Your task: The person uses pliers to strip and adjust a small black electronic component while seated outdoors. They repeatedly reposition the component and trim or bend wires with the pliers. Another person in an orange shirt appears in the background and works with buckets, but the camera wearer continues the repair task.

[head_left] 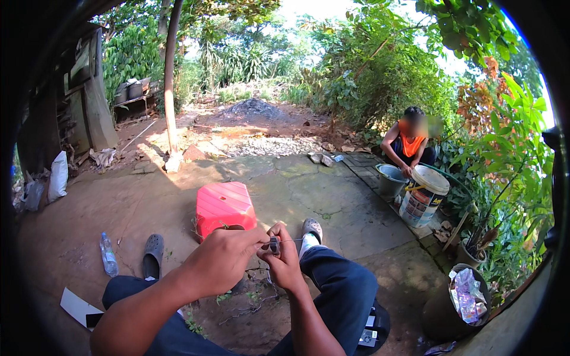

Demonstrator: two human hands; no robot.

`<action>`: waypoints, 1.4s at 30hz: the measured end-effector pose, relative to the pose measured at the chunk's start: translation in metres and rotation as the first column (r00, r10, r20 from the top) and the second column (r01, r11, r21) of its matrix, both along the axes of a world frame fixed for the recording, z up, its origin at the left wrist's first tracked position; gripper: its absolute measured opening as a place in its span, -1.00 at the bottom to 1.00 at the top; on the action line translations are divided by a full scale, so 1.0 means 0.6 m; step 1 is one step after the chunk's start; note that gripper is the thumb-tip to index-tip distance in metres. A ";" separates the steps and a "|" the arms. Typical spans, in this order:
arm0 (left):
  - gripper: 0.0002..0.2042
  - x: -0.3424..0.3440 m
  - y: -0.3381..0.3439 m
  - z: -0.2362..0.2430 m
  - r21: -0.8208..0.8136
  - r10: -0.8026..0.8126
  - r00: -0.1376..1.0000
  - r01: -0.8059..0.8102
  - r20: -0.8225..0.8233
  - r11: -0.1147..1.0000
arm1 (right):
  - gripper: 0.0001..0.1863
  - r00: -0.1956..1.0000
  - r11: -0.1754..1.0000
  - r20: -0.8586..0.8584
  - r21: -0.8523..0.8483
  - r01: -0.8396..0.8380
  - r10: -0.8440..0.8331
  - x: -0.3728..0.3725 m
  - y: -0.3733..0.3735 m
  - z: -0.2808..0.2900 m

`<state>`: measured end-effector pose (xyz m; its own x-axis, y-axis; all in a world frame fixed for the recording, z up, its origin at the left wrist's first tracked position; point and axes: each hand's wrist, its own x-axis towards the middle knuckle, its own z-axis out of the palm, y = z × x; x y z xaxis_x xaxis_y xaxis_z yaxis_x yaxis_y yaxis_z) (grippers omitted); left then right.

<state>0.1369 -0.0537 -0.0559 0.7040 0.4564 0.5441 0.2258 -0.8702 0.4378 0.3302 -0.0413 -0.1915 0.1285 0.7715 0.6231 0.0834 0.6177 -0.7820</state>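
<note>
My two hands meet in front of my knees. My right hand (286, 266) is closed around a small dark block-like piece (274, 245), its exact kind too small to tell. A thin wire (295, 240) sticks out to the right past the right fingers. My left hand (222, 258) is closed in a pinch at the left side of the dark piece; what sits between its fingertips is hidden. Just beyond the hands stands a red plastic stool (224, 204), with green sprigs at its near side.
A water bottle (109, 255) lies at left, near a white-and-black flat piece (81, 308). At right, a co-worker (409, 142) crouches by a grey bucket (391, 181) and a large paint pail (424, 196). A dark bin (445, 314) holds wrappers. A wooden post (171, 83) rises behind.
</note>
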 end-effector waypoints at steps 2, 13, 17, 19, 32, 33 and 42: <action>-0.87 0.001 0.000 -0.001 0.038 -0.009 1.000 0.009 0.013 0.999 | -0.70 0.999 0.999 -0.024 0.002 0.034 -0.034 -0.004 -0.002 0.007; -0.84 0.001 -0.015 0.008 0.174 0.097 0.995 -0.095 -0.001 0.980 | -0.79 0.957 0.953 0.038 0.109 0.282 -0.287 -0.027 -0.024 0.018; -0.83 0.001 -0.009 0.004 0.130 0.076 0.996 -0.081 0.046 0.988 | -0.80 0.934 0.936 0.099 0.123 0.330 -0.342 -0.022 -0.023 0.019; -0.84 0.000 -0.006 -0.001 0.170 0.052 0.997 -0.060 0.053 0.984 | -0.75 0.962 0.964 0.092 0.098 0.249 -0.258 -0.017 -0.017 0.018; -0.81 0.000 -0.002 0.004 0.338 -0.009 0.997 -0.017 0.076 0.941 | -0.66 0.988 0.993 0.103 0.010 0.115 -0.115 -0.011 -0.020 0.025; -0.80 0.000 -0.004 0.004 0.357 -0.005 0.997 -0.021 0.072 0.934 | -0.66 0.988 0.994 0.106 0.012 0.113 -0.113 -0.011 -0.022 0.027; -0.69 -0.003 -0.010 0.022 0.628 -0.005 0.999 -0.028 0.051 0.778 | -0.63 0.954 0.965 0.206 0.194 0.177 -0.216 -0.020 -0.023 0.036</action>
